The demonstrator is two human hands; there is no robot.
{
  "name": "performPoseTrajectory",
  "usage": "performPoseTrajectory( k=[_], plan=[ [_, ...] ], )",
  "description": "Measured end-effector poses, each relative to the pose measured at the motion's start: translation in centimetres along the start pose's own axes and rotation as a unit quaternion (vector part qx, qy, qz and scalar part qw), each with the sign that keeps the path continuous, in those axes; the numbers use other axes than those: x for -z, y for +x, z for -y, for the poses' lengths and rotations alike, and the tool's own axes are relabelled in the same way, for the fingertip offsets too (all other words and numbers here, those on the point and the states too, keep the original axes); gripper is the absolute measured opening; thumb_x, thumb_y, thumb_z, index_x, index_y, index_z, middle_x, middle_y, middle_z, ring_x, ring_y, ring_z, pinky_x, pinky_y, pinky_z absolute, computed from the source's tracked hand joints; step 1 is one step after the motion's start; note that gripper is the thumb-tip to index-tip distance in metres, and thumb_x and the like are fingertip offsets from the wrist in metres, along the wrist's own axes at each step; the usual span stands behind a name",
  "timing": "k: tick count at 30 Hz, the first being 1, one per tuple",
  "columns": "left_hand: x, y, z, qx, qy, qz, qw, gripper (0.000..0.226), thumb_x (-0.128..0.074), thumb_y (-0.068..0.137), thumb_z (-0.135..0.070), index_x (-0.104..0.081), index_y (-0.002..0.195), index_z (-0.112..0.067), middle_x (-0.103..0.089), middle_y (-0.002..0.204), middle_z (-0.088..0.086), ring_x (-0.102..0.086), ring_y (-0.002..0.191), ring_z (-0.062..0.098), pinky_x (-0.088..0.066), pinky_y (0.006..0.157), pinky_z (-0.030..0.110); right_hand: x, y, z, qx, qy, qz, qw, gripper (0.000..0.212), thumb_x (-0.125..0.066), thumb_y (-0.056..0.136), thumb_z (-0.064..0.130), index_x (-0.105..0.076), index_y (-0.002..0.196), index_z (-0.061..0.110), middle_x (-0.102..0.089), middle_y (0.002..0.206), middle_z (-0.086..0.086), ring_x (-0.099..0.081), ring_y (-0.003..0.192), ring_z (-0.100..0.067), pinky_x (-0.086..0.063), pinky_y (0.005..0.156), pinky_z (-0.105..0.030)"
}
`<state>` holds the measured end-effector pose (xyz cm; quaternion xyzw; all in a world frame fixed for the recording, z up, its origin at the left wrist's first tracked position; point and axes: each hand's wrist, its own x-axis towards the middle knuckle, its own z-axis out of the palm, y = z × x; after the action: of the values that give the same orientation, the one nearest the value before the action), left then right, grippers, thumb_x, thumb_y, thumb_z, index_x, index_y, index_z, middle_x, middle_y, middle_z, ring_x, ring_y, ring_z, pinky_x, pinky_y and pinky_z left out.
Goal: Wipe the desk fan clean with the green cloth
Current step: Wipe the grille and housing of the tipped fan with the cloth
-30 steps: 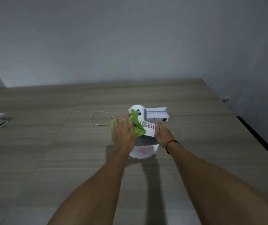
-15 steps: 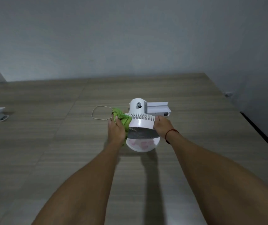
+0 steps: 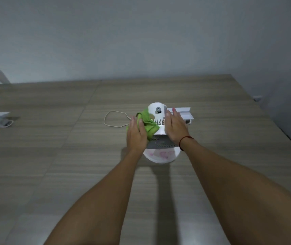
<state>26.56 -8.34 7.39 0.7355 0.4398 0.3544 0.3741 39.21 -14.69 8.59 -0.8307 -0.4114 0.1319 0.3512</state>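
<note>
Left hand presses green cloth onto face-down desk fan.

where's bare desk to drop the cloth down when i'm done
Bare patches: the desk left of the left hand, and the near strip below the fan. Crowded: the cord loop behind the green cloth, and the white bracket behind the right hand.

no readable text, labels or numbers on anything in view
</note>
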Motion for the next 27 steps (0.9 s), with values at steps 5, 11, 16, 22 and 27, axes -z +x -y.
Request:
performPoseTrajectory(
  k=[5, 11, 16, 22, 27],
  plan=[
    [0.4, 2.9, 2.9, 0.263, -0.152, 0.054, 0.951, 0.056, -0.022, 0.101, -0.040, -0.054, 0.130, -0.005, -0.055, 0.135, 0.021, -0.051, 0.125, 0.035, -0.039, 0.110, 0.048, -0.1, 0.5, -0.4, -0.013, -0.002, -0.007, 1.000, 0.050, -0.017, 0.102, 0.031, -0.034, 0.148, 0.020, -0.017, 0.161, -0.009, -0.012, 0.150, -0.026, -0.014, 0.121, -0.045],
    [-0.1, 0.7, 0.2, 0.137, -0.043, -0.024, 0.989, 0.049, -0.022, 0.103, -0.031, -0.048, 0.136, -0.005, -0.049, 0.141, 0.021, -0.045, 0.131, 0.033, -0.032, 0.113, 0.040, 0.0, 0.5, 0.1, -0.037, -0.033, -0.009, 0.999, 0.049, -0.016, 0.102, 0.024, -0.039, 0.144, 0.013, -0.022, 0.159, -0.014, -0.014, 0.149, -0.029, -0.015, 0.121, -0.042],
    [-1.0, -2.2, -1.4, -0.153, 0.111, 0.038, 0.981, 0.048, -0.027, 0.103, -0.030, -0.024, 0.150, -0.021, -0.018, 0.161, 0.001, -0.010, 0.150, 0.016, -0.006, 0.124, 0.040, 0.5, 0.2, 0.8, -0.040, -0.051, 0.027, 0.998, 0.045, -0.021, 0.102, 0.017, -0.033, 0.143, 0.003, -0.021, 0.158, -0.017, -0.010, 0.149, -0.030, -0.017, 0.120, -0.041],
    [-0.7, -1.0, -0.2, -0.135, 0.138, 0.034, 0.981, 0.046, -0.026, 0.103, -0.027, -0.027, 0.149, -0.022, -0.016, 0.161, 0.007, -0.010, 0.150, 0.020, -0.006, 0.123, 0.040, 1.0, -0.2, 1.0, -0.031, -0.030, 0.038, 0.998, 0.048, -0.016, 0.103, 0.024, -0.043, 0.135, 0.001, -0.016, 0.160, -0.018, -0.007, 0.150, -0.030, -0.014, 0.121, -0.042],
    [-0.4, 1.2, -0.1, 0.023, -0.005, 0.013, 1.000, 0.047, -0.023, 0.104, -0.027, -0.032, 0.148, -0.013, -0.027, 0.157, 0.012, -0.021, 0.147, 0.023, -0.015, 0.122, 0.038, 0.8, 0.1, 1.0, -0.044, -0.022, 0.030, 0.998, 0.046, -0.017, 0.102, 0.019, -0.043, 0.132, -0.004, -0.018, 0.159, -0.021, -0.008, 0.150, -0.031, -0.014, 0.121, -0.042]
  ],
)
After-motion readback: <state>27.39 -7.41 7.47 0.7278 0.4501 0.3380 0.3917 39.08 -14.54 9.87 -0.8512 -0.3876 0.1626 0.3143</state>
